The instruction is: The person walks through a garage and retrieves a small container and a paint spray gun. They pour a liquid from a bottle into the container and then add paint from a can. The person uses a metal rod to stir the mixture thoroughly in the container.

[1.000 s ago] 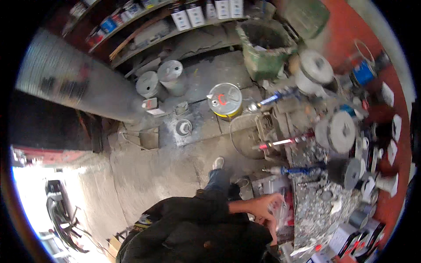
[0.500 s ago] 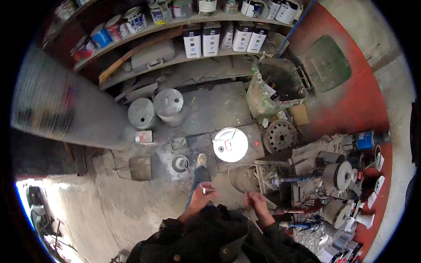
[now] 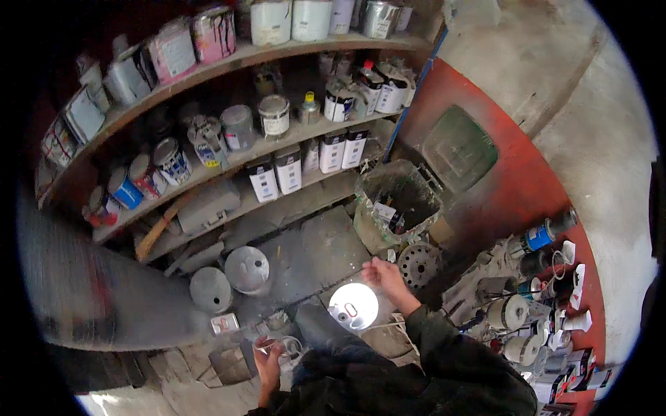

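Head view: a small clear cup [image 3: 263, 343] is held in the left hand [image 3: 268, 364], low in the view and left of the person's leg, with the thumb and fingers closed about it. The right hand [image 3: 386, 276] is stretched forward, its fingers curled narrowly together; whether anything is pinched in them cannot be told through the blur. Between the hands, a round drum with a bright lid [image 3: 354, 307] is seen on the floor, just below the right hand. A perforated wheel [image 3: 420, 265] is placed to that hand's right, near a dirty green bin [image 3: 369, 225]. Farther left, two grey drums [image 3: 248, 269] are stood side by side, with a small rectangular tin [image 3: 225, 324] set below them. Along the back, shelves [image 3: 239, 161] are lined with paint cans [image 3: 274, 115] and white rectangular cans [image 3: 288, 171].
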### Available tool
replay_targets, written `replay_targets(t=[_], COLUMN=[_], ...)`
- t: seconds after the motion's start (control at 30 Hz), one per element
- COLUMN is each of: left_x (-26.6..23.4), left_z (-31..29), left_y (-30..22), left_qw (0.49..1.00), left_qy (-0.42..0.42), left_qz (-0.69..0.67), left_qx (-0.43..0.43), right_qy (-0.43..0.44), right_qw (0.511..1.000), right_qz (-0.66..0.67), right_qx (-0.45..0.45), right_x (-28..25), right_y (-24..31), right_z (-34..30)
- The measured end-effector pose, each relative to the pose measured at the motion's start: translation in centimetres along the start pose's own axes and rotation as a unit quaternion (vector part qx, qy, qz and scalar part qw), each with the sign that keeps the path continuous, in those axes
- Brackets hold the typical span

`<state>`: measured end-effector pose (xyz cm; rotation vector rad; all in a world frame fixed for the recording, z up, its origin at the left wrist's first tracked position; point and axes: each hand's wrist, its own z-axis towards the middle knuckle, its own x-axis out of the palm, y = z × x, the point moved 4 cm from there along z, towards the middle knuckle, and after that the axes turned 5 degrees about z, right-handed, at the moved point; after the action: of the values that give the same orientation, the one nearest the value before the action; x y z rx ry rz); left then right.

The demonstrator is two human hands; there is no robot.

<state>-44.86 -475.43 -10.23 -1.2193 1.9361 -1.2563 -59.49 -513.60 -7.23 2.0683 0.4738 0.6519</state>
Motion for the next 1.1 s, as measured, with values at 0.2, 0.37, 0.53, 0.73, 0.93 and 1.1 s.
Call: replay_targets(t=[0.2, 0.37, 0.53, 0.73, 0.93, 1.1], left_x=[1.1, -1.3, 0.9, 9.7, 17.2, 16.4], left_z=[3.2, 8.1, 11.3, 16.7, 16.9, 16.0], left_y=[-4.6, -0.7, 0.1, -2.8, -13.8, -13.3], left_qw=[0.994, 0.992, 0.982, 0.976, 0.981, 0.981], left_qy=[-0.016, -0.058, -0.125, -0.172, -0.187, -0.190], left_qz=[-0.074, -0.048, -0.060, -0.075, -0.053, -0.025], left_qx=[0.082, 0.104, 0.128, 0.115, 0.018, -0.008], right_qy=[-0.043, -0.088, -0.200, -0.132, -0.102, -0.144], right_qw=[0.988, 0.971, 0.927, 0.959, 0.955, 0.924], right_qz=[0.009, -0.049, -0.034, 0.013, 0.188, 0.226], right_qx=[-0.151, -0.218, -0.315, -0.251, -0.205, -0.271], right_x=[-2.5, -4.3, -11.1, -11.5, -11.3, -12.7], right_y=[13.5, 25.7, 39.3, 46.8, 45.7, 45.2], right_z=[7.2, 17.0, 28.6, 38.5, 43.6, 41.7])
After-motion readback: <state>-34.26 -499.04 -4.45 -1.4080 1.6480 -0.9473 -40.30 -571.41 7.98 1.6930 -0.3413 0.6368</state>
